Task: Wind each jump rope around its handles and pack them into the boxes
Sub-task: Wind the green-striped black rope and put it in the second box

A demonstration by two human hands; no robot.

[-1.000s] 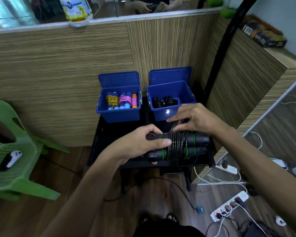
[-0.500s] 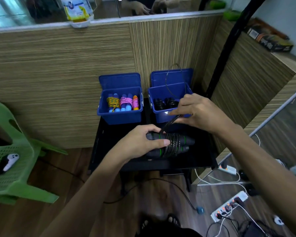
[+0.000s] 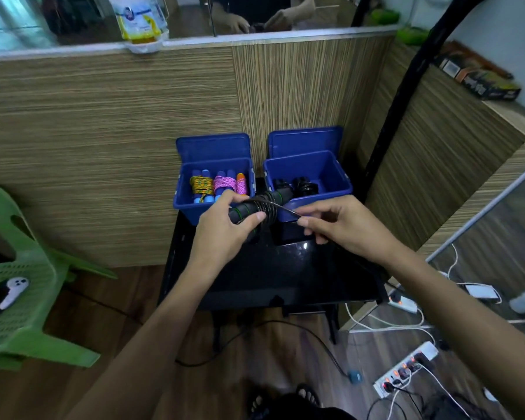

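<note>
Left hand grips jump rope — handles slanting up-right toward right box.

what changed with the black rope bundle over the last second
The left hand has lifted the black jump rope with green-ringed handles toward the right blue plastic box and tilted it. The right hand, earlier over the coils, now pinches the rope's free end beside them. Both boxes' contents stayed put.
</note>
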